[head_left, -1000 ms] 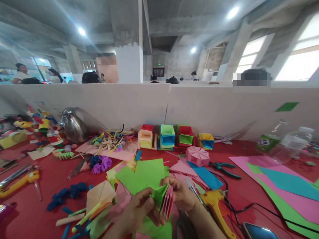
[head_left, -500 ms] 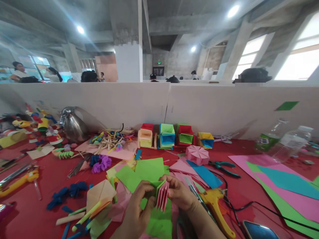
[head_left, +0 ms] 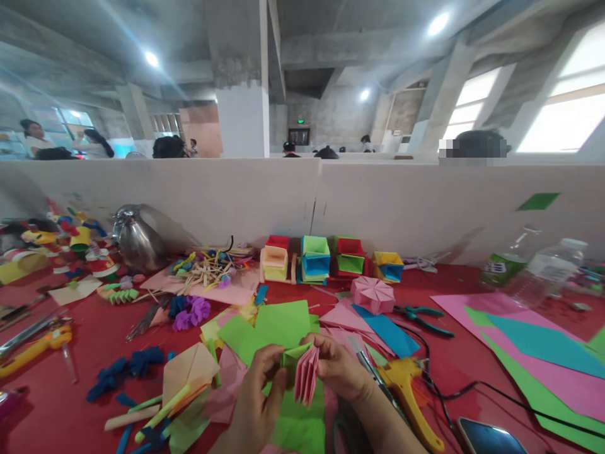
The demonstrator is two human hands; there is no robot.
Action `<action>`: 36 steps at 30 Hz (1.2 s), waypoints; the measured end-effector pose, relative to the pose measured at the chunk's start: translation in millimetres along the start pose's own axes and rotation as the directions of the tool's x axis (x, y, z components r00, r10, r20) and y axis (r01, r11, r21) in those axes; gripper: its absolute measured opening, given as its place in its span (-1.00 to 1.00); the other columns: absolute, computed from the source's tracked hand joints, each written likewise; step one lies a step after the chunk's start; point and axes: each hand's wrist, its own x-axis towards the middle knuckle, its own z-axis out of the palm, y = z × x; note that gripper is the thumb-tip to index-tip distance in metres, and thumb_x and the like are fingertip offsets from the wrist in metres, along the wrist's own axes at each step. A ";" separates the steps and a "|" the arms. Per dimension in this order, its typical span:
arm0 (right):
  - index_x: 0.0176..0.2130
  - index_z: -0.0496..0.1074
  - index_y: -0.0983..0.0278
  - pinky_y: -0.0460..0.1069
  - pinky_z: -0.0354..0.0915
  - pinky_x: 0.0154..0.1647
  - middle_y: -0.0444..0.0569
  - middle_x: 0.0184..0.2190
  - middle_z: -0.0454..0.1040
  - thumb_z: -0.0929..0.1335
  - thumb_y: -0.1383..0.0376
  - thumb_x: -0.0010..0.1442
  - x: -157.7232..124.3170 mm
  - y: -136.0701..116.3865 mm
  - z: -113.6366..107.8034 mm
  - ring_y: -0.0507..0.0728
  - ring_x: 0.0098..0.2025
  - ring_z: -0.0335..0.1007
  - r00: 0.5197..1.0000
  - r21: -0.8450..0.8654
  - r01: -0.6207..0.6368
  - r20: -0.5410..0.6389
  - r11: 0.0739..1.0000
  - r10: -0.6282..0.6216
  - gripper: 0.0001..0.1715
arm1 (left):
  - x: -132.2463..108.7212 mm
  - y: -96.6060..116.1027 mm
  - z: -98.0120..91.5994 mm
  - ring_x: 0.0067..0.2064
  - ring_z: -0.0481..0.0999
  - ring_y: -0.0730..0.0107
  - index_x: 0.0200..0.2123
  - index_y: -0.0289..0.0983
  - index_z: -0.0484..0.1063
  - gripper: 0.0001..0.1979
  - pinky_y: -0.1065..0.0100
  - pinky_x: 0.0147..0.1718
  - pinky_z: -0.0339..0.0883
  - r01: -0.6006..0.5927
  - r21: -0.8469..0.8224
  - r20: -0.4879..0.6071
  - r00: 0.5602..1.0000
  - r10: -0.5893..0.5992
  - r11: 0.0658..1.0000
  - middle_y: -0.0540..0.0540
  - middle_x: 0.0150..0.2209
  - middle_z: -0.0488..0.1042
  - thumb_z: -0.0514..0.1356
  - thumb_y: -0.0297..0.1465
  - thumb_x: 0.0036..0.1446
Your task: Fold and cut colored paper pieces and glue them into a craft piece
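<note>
Between my two hands is a small folded paper piece, with pink pleated layers (head_left: 307, 376) on the right and a green folded part (head_left: 293, 356) on the left. My left hand (head_left: 265, 384) pinches the green side between thumb and fingers. The pink layers are gripped at their upper right edge by my right hand (head_left: 338, 369). Beneath the hands lie green paper sheets (head_left: 297, 419), and more green paper (head_left: 283, 321) is just beyond. A yellow glue gun (head_left: 409, 397) rests right of my right forearm.
Folded paper boxes (head_left: 316, 258) and a pink paper octagon (head_left: 372, 294) stand towards the white partition (head_left: 212, 195). Pliers (head_left: 425, 318), a black cord (head_left: 477, 384), a phone (head_left: 491, 436) and coloured sheets (head_left: 543, 347) lie right. A metal jug (head_left: 138, 239), paper scraps and bottles (head_left: 548, 271) are around.
My left thumb has shifted down and left off the paper's front, so more of the green part shows. The pink layers are turned slightly. The whole view has moved a little.
</note>
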 end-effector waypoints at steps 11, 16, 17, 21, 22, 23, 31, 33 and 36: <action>-0.31 0.43 0.33 -0.15 0.18 -0.44 -0.15 -0.49 0.51 0.57 0.35 -0.27 -0.6 -0.6 0.8 -0.05 -0.52 0.36 1.000 0.002 0.014 0.010 1.000 -0.014 -0.54 | 5.0 4.1 -9.3 -0.09 0.39 0.19 -0.21 -0.20 0.48 -0.83 0.31 -0.14 0.26 -0.285 0.180 0.173 0.951 0.254 0.942 -0.15 -0.21 0.43 0.11 -0.37 0.16; -0.32 0.43 0.34 -0.17 0.18 -0.45 -0.17 -0.50 0.50 0.57 0.34 -0.25 -0.8 -1.4 2.5 -0.07 -0.52 0.36 0.999 -0.009 0.020 0.031 1.000 -0.020 -0.55 | 1.8 -2.6 -8.4 -0.17 0.42 0.14 -0.19 -0.22 0.47 -0.63 0.30 -0.26 0.34 -0.202 0.117 0.173 0.968 0.180 0.972 -0.18 -0.17 0.40 0.29 -0.19 -0.07; -0.32 0.43 0.34 -0.17 0.18 -0.44 -0.18 -0.50 0.49 0.57 0.34 -0.25 -0.9 -1.5 2.6 -0.07 -0.52 0.35 0.999 -0.012 0.023 0.035 1.000 -0.023 -0.56 | 1.5 -3.4 -7.6 -0.18 0.43 0.15 -0.21 -0.23 0.47 -0.64 0.31 -0.27 0.34 -0.203 0.117 0.160 0.970 0.183 0.972 -0.18 -0.18 0.39 0.29 -0.17 -0.07; -0.37 0.41 0.34 -0.19 0.15 -0.48 -0.21 -0.53 0.45 0.57 0.32 -0.26 -1.3 -2.1 2.4 -0.09 -0.55 0.31 0.998 -0.020 0.033 0.056 0.999 -0.032 -0.57 | 0.9 -2.0 -4.3 -0.19 0.43 0.18 -0.21 -0.23 0.46 -0.65 0.33 -0.27 0.34 -0.256 0.112 0.163 0.958 0.237 0.960 -0.18 -0.19 0.39 0.24 -0.15 -0.01; -0.38 0.41 0.34 -0.19 0.13 -0.50 -0.22 -0.54 0.44 0.58 0.32 -0.26 -1.4 -2.2 2.1 -0.09 -0.56 0.29 0.998 -0.020 0.038 0.060 0.999 -0.036 -0.58 | 0.8 -0.8 -3.6 -0.18 0.42 0.19 -0.20 -0.23 0.45 -0.68 0.34 -0.27 0.34 -0.276 0.109 0.174 0.951 0.256 0.955 -0.17 -0.21 0.40 0.22 -0.17 0.03; -0.40 0.40 0.34 -0.20 0.12 -0.51 -0.22 -0.55 0.43 0.58 0.32 -0.27 -1.4 -2.2 1.8 -0.10 -0.56 0.28 0.997 -0.021 0.042 0.062 0.999 -0.041 -0.58 | 0.9 0.2 -3.0 -0.18 0.42 0.21 -0.21 -0.23 0.44 -0.73 0.35 -0.26 0.33 -0.296 0.105 0.177 0.945 0.275 0.949 -0.16 -0.23 0.40 0.19 -0.20 0.08; -0.40 0.41 0.33 -0.19 0.12 -0.51 -0.21 -0.55 0.41 0.57 0.32 -0.26 -1.3 -1.9 0.2 -0.08 -0.56 0.26 0.997 -0.030 0.050 0.061 0.998 -0.048 -0.60 | 2.6 -6.3 -5.0 -0.21 0.43 0.27 -0.17 -0.22 0.39 -0.72 0.36 -0.30 0.36 -0.333 0.127 0.206 0.930 0.303 0.934 -0.13 -0.19 0.37 0.21 -0.23 0.06; -0.40 0.41 0.34 -0.19 0.12 -0.51 -0.21 -0.56 0.41 0.57 0.32 -0.26 -1.3 -2.3 -0.1 -0.09 -0.57 0.26 0.997 -0.031 0.049 0.059 0.998 -0.047 -0.60 | 3.1 -6.1 -5.8 -0.22 0.43 0.29 -0.17 -0.21 0.38 -0.73 0.38 -0.30 0.36 -0.348 0.150 0.214 0.925 0.314 0.925 -0.12 -0.20 0.37 0.22 -0.26 0.05; -0.38 0.43 0.35 -0.19 0.13 -0.52 -0.19 -0.55 0.44 0.58 0.32 -0.26 -1.5 -3.0 -0.6 -0.08 -0.57 0.27 0.998 -0.029 0.047 0.054 0.998 -0.046 -0.59 | 3.8 -0.2 -4.8 -0.25 0.44 0.35 -0.19 -0.21 0.37 -0.83 0.42 -0.33 0.36 -0.406 0.150 0.236 0.900 0.366 0.901 -0.08 -0.23 0.38 0.17 -0.36 0.11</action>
